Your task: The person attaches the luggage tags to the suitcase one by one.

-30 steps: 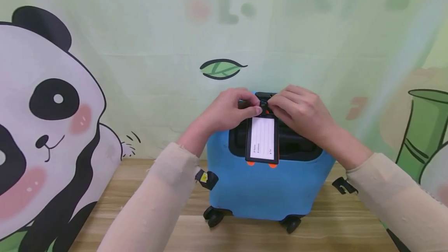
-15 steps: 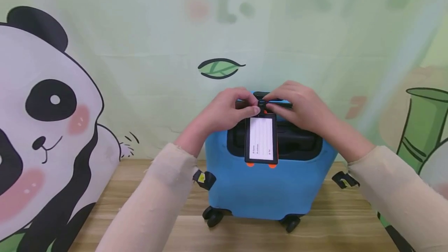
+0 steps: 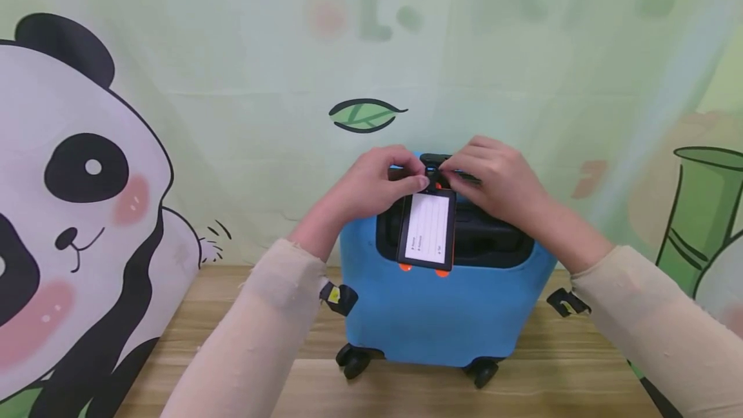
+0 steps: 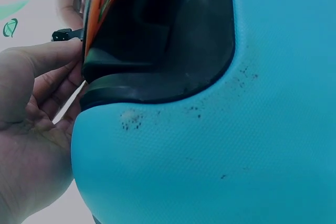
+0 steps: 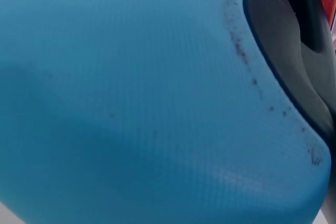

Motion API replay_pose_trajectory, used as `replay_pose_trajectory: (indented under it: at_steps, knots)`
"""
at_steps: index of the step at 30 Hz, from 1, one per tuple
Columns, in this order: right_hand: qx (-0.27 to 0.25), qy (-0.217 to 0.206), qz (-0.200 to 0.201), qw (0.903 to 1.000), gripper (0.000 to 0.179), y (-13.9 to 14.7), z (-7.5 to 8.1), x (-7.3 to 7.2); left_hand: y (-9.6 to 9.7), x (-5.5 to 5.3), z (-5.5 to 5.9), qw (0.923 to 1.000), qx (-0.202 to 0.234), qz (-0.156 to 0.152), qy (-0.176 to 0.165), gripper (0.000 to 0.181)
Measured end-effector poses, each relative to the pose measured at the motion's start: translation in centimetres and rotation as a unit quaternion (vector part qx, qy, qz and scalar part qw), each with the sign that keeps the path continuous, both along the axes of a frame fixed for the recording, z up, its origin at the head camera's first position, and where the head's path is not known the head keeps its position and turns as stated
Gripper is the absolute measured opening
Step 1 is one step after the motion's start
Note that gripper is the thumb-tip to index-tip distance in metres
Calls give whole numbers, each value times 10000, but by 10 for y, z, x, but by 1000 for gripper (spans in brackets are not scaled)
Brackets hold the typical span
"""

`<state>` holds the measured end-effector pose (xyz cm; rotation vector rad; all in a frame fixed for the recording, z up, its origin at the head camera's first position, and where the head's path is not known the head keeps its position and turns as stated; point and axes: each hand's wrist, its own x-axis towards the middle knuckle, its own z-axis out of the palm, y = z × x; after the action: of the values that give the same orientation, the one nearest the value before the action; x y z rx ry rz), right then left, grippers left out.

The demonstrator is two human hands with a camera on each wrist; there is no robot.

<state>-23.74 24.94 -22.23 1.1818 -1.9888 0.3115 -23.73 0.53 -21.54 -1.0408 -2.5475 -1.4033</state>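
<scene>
A luggage tag (image 3: 428,228) with a black frame and a white ruled card hangs in front of the blue suitcase (image 3: 429,321). Thumb and forefinger of my left hand (image 3: 377,184) pinch its black strap (image 3: 432,177) just above the frame. My right hand (image 3: 498,174) pinches the same strap from the other side, fingertips close to the left ones. In the left wrist view, a black buckle end (image 4: 63,35) sticks out past the left thumb, and the tag's orange back (image 4: 101,9) faces the case. The right wrist view shows mostly the suitcase side, with the right hand out of sight.
The suitcase stands on its black wheels (image 3: 485,373) on a wood-grain surface (image 3: 348,395). Behind it hangs a pale green printed cloth (image 3: 261,82) with a panda picture. A black top handle (image 3: 436,158) lies just behind the fingers.
The right fingers spread apart over the strap half a second ago and have drawn together on it again. The tag has swung slightly to the left. The left hand keeps its pinch.
</scene>
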Motion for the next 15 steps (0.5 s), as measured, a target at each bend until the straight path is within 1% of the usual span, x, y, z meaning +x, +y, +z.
replay_pose_trajectory:
  at_steps: [8,11,15]
  knots:
    - [-10,163,79,9998,22,-5,0,3,0,0,2,9999,-92,69,-22,10]
    - [-62,191,106,9997,22,-6,-1,2,0,1,2,9998,-161,103,21,11]
    - [-111,140,119,9998,23,-4,-2,2,3,1,2,9993,-271,184,174,12]
